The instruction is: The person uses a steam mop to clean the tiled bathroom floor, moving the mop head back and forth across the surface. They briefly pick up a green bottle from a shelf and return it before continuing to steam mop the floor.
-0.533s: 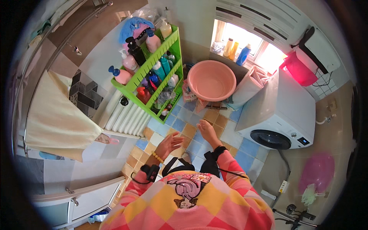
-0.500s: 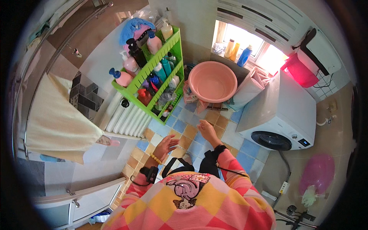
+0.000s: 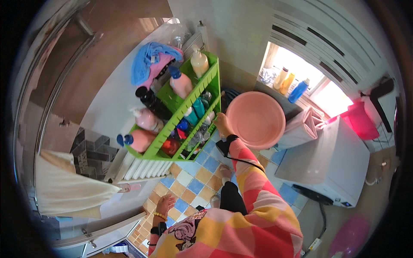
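Note:
My right hand (image 3: 222, 125) is stretched far forward between the green shelf rack (image 3: 216, 81) and the pink plastic basin (image 3: 256, 120), close to the basin's left rim. Its fingertips are small and partly hidden, so whether they touch the rack or the rim does not show. Low on the left, my left hand (image 3: 165, 204) hangs over the tiled floor, fingers loosely apart and nothing in them. The rack carries several pump bottles, among them a cream one (image 3: 199, 62), a pink one with a blue top (image 3: 180, 82) and a dark one (image 3: 152, 102).
A white washing machine (image 3: 331, 159) stands on the right, with a folded pale bag (image 3: 303, 127) beside the basin. Bottles (image 3: 297, 91) line the windowsill. A yellow towel (image 3: 73, 185) hangs on the left near a white radiator (image 3: 144, 167). A blue cloth (image 3: 148, 60) lies behind the rack.
My right hand has reached forward to the gap between rack and basin. My left hand has dropped back and leftward. The view has shifted, with rack and basin now appearing larger.

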{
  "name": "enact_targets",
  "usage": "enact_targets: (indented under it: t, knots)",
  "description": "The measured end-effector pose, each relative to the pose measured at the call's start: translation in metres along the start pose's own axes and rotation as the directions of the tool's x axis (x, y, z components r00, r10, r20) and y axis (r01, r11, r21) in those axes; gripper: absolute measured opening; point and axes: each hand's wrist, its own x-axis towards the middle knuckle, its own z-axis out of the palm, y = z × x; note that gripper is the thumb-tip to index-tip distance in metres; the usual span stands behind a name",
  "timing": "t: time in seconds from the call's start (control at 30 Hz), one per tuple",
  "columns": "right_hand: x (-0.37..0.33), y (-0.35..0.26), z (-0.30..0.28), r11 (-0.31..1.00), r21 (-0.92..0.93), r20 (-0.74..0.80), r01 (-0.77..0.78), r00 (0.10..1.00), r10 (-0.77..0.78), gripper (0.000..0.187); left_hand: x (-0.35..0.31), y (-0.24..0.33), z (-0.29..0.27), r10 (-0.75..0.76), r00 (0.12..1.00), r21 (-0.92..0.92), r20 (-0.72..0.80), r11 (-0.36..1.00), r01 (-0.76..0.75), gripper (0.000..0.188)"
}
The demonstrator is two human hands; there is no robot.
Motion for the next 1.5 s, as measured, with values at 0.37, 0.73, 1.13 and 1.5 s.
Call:
enact_targets:
  t: [0.37,0.73,1.13,1.5]
  knots:
    - [0.138,-0.045,0.034,0.932,-0.334,0.009,0.139,0.989,-0.145,0.073,0.005,0.039,0.065,-0.111,0.992,-0.137,-0.066,0.985,0.102,0.038]
    - [0.126,-0.039,0.016,0.957,0.207,-0.232,0.205,0.960,-0.155,0.055,0.025,0.049,0.078,-0.111,0.993,-0.171,-0.035,0.980,0.103,0.047]
    - [-0.030,-0.082,-0.087,0.933,0.288,-0.302,0.216,0.945,-0.125,0.050,0.097,0.103,0.127,-0.004,0.941,0.158,0.339,0.986,-0.053,0.032]
    - [-0.376,-0.113,-0.180,0.978,0.193,-0.238,0.072,0.971,-0.025,0.061,0.032,0.106,0.272,-0.027,0.223,0.195,0.975,0.592,-0.782,0.103]
